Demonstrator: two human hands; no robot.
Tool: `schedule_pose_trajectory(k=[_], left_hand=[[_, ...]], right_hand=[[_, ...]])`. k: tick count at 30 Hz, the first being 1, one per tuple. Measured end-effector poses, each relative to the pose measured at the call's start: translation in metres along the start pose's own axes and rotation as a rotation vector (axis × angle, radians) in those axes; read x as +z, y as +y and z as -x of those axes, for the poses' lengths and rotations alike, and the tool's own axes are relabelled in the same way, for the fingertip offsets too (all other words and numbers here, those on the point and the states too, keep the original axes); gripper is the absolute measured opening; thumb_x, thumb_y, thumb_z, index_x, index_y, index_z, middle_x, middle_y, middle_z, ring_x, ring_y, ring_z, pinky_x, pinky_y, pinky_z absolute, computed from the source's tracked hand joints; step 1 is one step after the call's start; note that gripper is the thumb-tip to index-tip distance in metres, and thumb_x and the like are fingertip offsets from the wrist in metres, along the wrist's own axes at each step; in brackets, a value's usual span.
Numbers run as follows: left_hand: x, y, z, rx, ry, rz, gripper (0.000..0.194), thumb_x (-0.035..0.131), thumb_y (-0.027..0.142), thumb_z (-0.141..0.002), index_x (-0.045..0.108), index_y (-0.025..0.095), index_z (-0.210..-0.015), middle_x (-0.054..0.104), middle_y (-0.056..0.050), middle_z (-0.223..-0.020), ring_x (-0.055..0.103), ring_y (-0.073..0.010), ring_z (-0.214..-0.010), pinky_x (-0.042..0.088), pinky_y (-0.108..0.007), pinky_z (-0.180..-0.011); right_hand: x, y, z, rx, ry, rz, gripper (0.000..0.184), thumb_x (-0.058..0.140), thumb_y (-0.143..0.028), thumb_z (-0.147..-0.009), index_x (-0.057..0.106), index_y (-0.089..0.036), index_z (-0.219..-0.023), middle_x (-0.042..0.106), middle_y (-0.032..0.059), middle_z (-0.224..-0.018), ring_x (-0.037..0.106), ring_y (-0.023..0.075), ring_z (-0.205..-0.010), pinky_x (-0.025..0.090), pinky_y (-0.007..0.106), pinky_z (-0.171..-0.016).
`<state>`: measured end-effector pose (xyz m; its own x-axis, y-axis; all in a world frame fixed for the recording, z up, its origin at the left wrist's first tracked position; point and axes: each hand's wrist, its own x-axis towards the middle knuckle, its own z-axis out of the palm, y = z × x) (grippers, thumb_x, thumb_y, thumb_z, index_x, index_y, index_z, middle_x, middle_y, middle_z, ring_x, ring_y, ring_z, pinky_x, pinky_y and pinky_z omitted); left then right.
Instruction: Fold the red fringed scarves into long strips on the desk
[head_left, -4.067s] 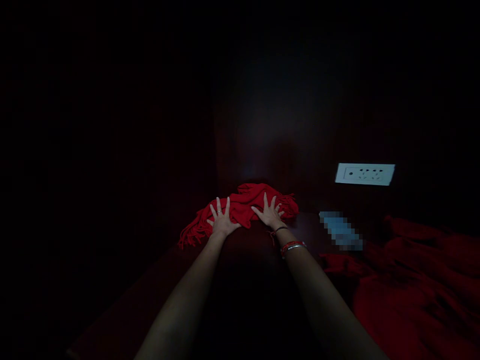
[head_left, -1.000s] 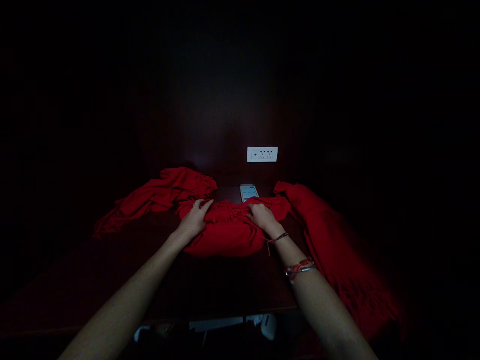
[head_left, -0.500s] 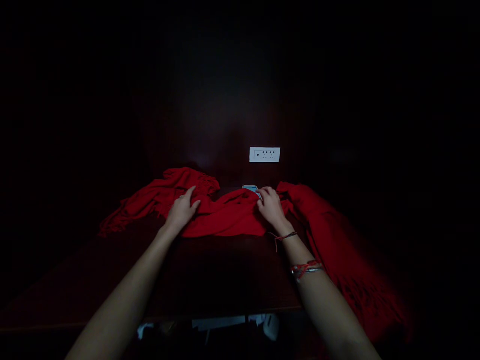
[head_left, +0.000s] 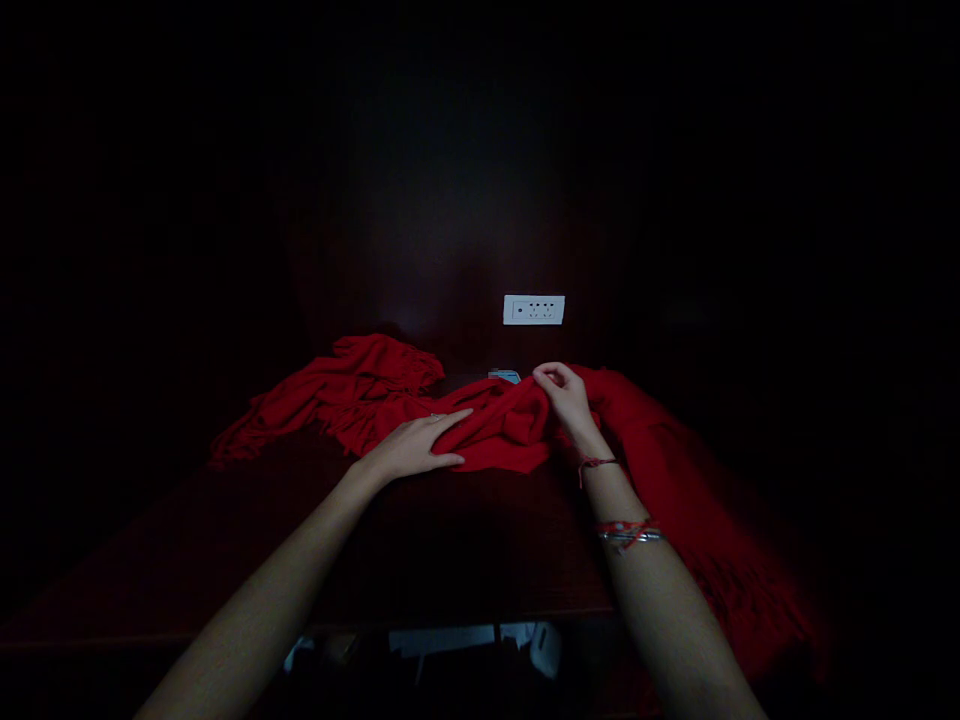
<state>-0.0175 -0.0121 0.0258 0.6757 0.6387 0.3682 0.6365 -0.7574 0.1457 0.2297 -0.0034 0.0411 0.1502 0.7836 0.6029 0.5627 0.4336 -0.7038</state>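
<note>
A red scarf [head_left: 502, 425] with fringed ends lies bunched across a dark wooden desk [head_left: 450, 550]. Its left end is crumpled toward the back, and its right part spreads down along the desk's right side. My left hand [head_left: 420, 443] rests on the near middle of the cloth, thumb and fingers apart. Higher and to the right, my right hand [head_left: 566, 395] pinches a fold of the scarf between thumb and fingertips, lifting it slightly. Behind the cloth, a small light-blue object [head_left: 505, 376] shows in part; its kind cannot be made out.
A white socket panel [head_left: 534, 310] is fixed on the dark wall behind the desk. Below the desk's front edge, pale papers [head_left: 442, 640] and a white object [head_left: 545, 650] show dimly. Deep shadow covers both sides.
My left hand has moved right and nearer across the scarf. My right hand has shifted slightly right and raised a fold, covering more of the light-blue object.
</note>
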Motion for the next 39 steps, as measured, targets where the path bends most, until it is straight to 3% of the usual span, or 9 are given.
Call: schedule_pose_trajectory(k=[4, 7, 10, 13, 18, 26, 30, 34, 39], left_hand=[[-0.001, -0.005, -0.003, -0.113, 0.263, 0.078, 0.045, 0.037, 0.037, -0.078, 0.038, 0.021, -0.120, 0.055, -0.004, -0.105, 0.051, -0.0168, -0.093, 0.037, -0.028, -0.083], [-0.002, -0.012, -0.006, -0.234, 0.380, 0.205, 0.043, 0.036, 0.039, -0.078, 0.044, 0.018, -0.114, 0.060, -0.003, -0.085, 0.056, -0.0145, -0.076, 0.042, -0.026, -0.073], [-0.002, -0.018, -0.007, -0.264, 0.377, 0.302, 0.041, 0.035, 0.038, -0.078, 0.049, 0.015, -0.109, 0.061, -0.002, -0.079, 0.055, -0.0140, -0.070, 0.043, -0.025, -0.068], [0.000, -0.017, -0.007, -0.251, 0.323, 0.323, 0.041, 0.034, 0.037, -0.079, 0.046, 0.015, -0.112, 0.062, -0.003, -0.081, 0.056, -0.0145, -0.071, 0.043, -0.027, -0.070], [0.001, -0.010, -0.005, -0.207, 0.284, 0.254, 0.040, 0.031, 0.035, -0.081, 0.043, 0.020, -0.116, 0.053, -0.003, -0.110, 0.050, -0.0159, -0.098, 0.035, -0.028, -0.088], [-0.001, -0.006, -0.006, -0.179, 0.286, 0.259, 0.040, 0.027, 0.033, -0.083, 0.039, 0.018, -0.118, 0.051, -0.004, -0.113, 0.048, -0.0151, -0.100, 0.034, -0.027, -0.088], [-0.001, 0.009, -0.004, -0.238, 0.400, -0.004, 0.042, 0.028, 0.033, -0.083, 0.034, 0.018, -0.122, 0.052, -0.008, -0.106, 0.049, -0.0183, -0.094, 0.037, -0.032, -0.082], [0.005, 0.033, -0.005, -0.089, 0.451, -0.305, 0.048, 0.044, 0.042, -0.073, 0.043, 0.016, -0.114, 0.046, -0.011, -0.107, 0.043, -0.0244, -0.097, 0.033, -0.037, -0.083], [0.004, 0.031, -0.006, -0.130, 0.460, -0.414, 0.034, 0.046, 0.019, -0.071, 0.049, 0.016, -0.105, 0.051, -0.010, -0.099, 0.045, -0.0239, -0.091, 0.032, -0.037, -0.082]], right_hand=[[-0.009, 0.014, -0.004, 0.204, 0.243, 0.074, 0.030, 0.040, -0.026, -0.074, 0.052, -0.010, -0.097, 0.056, 0.0099, -0.087, 0.051, 0.0162, -0.077, 0.039, 0.028, -0.070], [-0.005, 0.009, 0.003, 0.007, 0.151, 0.297, 0.031, 0.044, -0.024, -0.073, 0.052, -0.014, -0.101, 0.052, 0.0099, -0.096, 0.047, 0.0187, -0.087, 0.036, 0.032, -0.078], [0.007, -0.007, 0.015, -0.348, -0.134, 0.427, 0.037, 0.049, -0.030, -0.073, 0.049, -0.021, -0.109, 0.045, 0.0076, -0.109, 0.039, 0.0202, -0.102, 0.030, 0.035, -0.087], [0.021, -0.017, 0.024, -0.505, -0.308, 0.491, 0.047, 0.052, -0.033, -0.072, 0.041, -0.022, -0.117, 0.043, 0.0069, -0.112, 0.035, 0.0207, -0.106, 0.023, 0.040, -0.092], [0.030, -0.017, 0.024, -0.521, -0.329, 0.506, 0.026, 0.040, -0.024, -0.080, 0.054, -0.018, -0.101, 0.053, 0.0064, -0.095, 0.043, 0.0177, -0.095, 0.027, 0.037, -0.089], [0.033, -0.026, 0.031, -0.652, -0.276, 0.428, 0.026, 0.046, -0.029, -0.077, 0.054, -0.017, -0.099, 0.050, 0.0073, -0.103, 0.040, 0.0180, -0.099, 0.029, 0.033, -0.088], [0.039, -0.024, 0.030, -0.567, -0.243, 0.291, 0.022, 0.036, -0.023, -0.082, 0.056, -0.017, -0.088, 0.057, 0.0053, -0.087, 0.050, 0.0143, -0.084, 0.037, 0.028, -0.079], [0.038, -0.027, 0.028, -0.493, -0.161, 0.165, 0.020, 0.036, -0.022, -0.082, 0.055, -0.017, -0.086, 0.059, 0.0044, -0.083, 0.053, 0.0135, -0.077, 0.039, 0.025, -0.072], [0.027, -0.037, 0.028, -0.500, -0.091, 0.190, 0.022, 0.037, -0.025, -0.082, 0.057, -0.016, -0.085, 0.060, 0.0047, -0.084, 0.053, 0.0136, -0.078, 0.038, 0.023, -0.073]])
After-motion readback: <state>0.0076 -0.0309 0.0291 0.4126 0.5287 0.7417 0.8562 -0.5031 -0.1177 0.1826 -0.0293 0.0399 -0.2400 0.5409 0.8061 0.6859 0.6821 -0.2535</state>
